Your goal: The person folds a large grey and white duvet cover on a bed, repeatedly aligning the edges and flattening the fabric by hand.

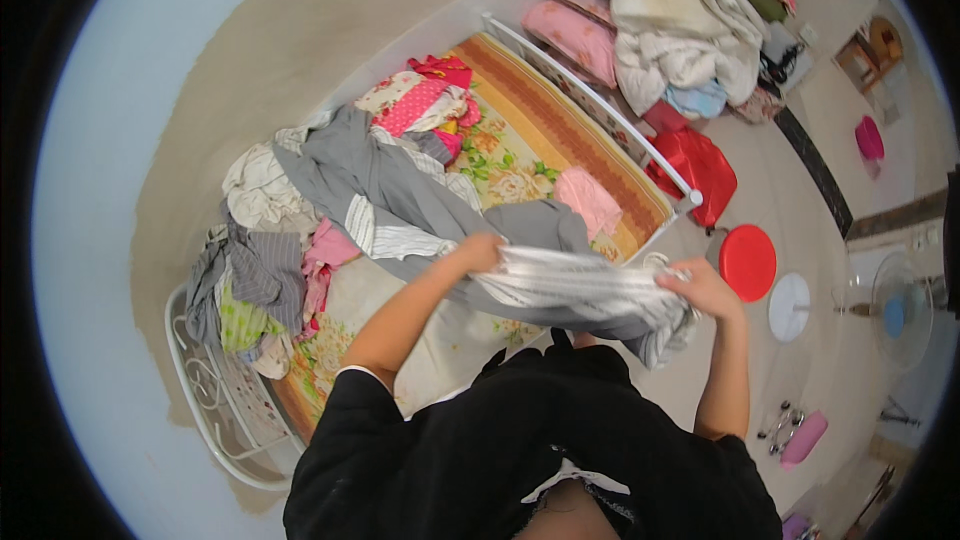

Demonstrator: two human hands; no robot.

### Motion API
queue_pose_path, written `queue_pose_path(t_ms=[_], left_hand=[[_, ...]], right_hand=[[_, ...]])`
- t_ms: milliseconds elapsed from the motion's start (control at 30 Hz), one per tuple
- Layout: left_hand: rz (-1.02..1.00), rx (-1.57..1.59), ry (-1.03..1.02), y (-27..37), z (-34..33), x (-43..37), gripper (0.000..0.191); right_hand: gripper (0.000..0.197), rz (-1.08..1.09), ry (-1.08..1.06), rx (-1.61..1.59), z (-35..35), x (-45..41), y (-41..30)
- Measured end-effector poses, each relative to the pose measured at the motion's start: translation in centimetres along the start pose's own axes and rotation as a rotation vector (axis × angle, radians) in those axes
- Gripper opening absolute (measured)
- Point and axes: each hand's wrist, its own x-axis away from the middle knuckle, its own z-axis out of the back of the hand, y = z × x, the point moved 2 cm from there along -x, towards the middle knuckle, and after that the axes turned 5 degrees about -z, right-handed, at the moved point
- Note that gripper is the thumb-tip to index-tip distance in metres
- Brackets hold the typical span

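My left hand grips the white-and-grey striped border of a large grey cloth, which looks like a bed sheet or cover. Farther right, my right hand is closed on the same cloth near a bunched striped end. Between the two hands the striped part is stretched and slightly blurred. The rest of the cloth runs up and left across the bed, onto a heap of crumpled fabrics. A small pink cloth lies on the flowered mattress beyond my hands.
White metal rails bound the bed at its far right end and lower left. Clothes are piled along the wall side. Beyond the rail are pink pillows, a cream blanket and a red bag. A red round stool stands right.
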Motion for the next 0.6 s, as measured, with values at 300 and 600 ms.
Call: queue_pose_path(t_ms=[300, 600], left_hand=[[0.264, -0.231, 1.782, 5.2, 35.9, 16.5, 0.017], [0.567, -0.643, 1.805, 3.8, 16.3, 25.9, 0.024]], right_hand=[[0.010, 0.942, 0.789, 0.086, 1.4, -11.3, -23.4], [0.015, 0.978, 0.513, 0.286, -7.6, -13.7, -16.6]])
